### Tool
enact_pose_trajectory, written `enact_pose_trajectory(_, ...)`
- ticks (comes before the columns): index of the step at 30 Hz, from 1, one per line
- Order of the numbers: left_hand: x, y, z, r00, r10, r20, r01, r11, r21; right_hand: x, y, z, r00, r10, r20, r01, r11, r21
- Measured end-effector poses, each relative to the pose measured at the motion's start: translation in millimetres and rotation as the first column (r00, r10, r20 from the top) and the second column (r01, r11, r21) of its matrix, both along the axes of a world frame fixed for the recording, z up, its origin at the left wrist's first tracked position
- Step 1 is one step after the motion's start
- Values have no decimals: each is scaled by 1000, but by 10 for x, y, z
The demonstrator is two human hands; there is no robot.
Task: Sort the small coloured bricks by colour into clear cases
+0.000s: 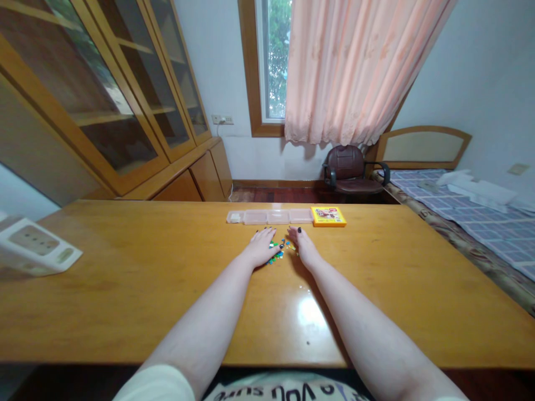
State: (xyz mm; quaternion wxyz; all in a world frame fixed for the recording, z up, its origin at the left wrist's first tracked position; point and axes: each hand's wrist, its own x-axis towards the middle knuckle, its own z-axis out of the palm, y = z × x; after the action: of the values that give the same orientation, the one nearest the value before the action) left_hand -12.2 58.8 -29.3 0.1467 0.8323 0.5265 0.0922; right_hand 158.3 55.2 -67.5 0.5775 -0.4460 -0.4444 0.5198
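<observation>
Both my arms reach out over a wooden table [125, 289]. My left hand [262, 246] lies flat, palm down, fingers stretched, beside a small pile of tiny coloured pieces [279, 249] in green, blue and yellow. My right hand [301, 243] rests on the other side of the pile with its fingers extended, touching the pieces. Neither hand grips anything. Just beyond the hands lies a clear plastic compartment box [270, 216], and next to it a yellow box [328, 216] with a picture on its lid.
A white device [35, 248] sits at the table's left edge. Wooden glass-door cabinets [125, 106] line the left wall. Behind the table stand a brown office chair [349, 170], a bed [472, 214] at right, and a window with a pink curtain [355, 67].
</observation>
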Motion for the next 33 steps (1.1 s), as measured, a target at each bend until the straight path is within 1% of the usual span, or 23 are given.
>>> enact_pose_trajectory(3,127,-88,-12,996,-88,23,88,996,8,-59,0,-11,995,102,-15,-102,995,-9)
enact_pose_trajectory(5,218,-137,-16,991,-117,61,115,992,46,-85,17,-8,991,106,-83,-110,993,-41)
enact_pose_trajectory(7,283,-165,-12,985,-136,109,128,989,77,-81,40,2,988,39,-153,-56,992,-110)
enact_pose_trajectory(9,300,-165,-5,974,-170,150,157,983,93,-49,57,17,985,-78,-156,49,982,-181)
enact_pose_trajectory(10,290,-154,-2,970,-182,163,167,981,102,-29,60,26,982,-131,-138,103,976,-194)
enact_pose_trajectory(11,270,-137,-1,969,-178,172,160,980,115,-9,59,36,978,-173,-116,149,971,-186)
enact_pose_trajectory(13,217,-94,-5,978,-114,175,90,986,142,21,43,57,971,-225,-82,213,968,-130)
enact_pose_trajectory(15,172,-51,-12,987,-40,154,21,992,127,30,18,78,965,-255,-64,250,965,-78)
enact_pose_trajectory(16,159,-35,-13,991,-28,134,14,995,101,28,7,89,963,-264,-58,260,964,-61)
enact_pose_trajectory(18,154,-23,-10,993,-64,95,60,997,39,19,-10,107,962,-269,-46,267,963,-45)
enact_pose_trajectory(21,176,-49,-1,976,-189,104,191,982,-6,10,-14,113,965,-261,-35,259,964,-56)
enact_pose_trajectory(23,187,-71,-12,950,-256,180,265,964,-28,13,-9,100,969,-242,-39,240,969,-61)
enact_pose_trajectory(24,185,-75,-27,935,-258,244,276,960,-43,18,-9,92,973,-225,-44,223,973,-51)
enact_pose_trajectory(26,164,-63,-62,898,-183,400,234,969,-80,35,-16,79,982,-185,-37,186,983,4)
enact_pose_trajectory(28,111,-29,-79,855,-67,514,152,980,-125,65,-41,90,989,-136,51,132,988,84)
enact_pose_trajectory(29,71,-9,-70,850,-29,526,122,982,-143,85,-61,109,984,-108,143,90,988,122)
enact_pose_trajectory(30,22,8,-49,867,-18,498,110,982,-155,106,-85,138,961,-71,266,32,988,150)
enact_pose_trajectory(31,-33,21,-16,900,-34,435,113,981,-159,128,-113,175,912,-28,408,-42,986,162)
enact_pose_trajectory(32,-90,27,23,940,-75,333,134,979,-155,149,-143,217,835,11,550,-124,978,169)
enact_pose_trajectory(33,-145,26,64,970,-127,206,162,974,-162,168,-172,262,739,49,672,-207,965,158)
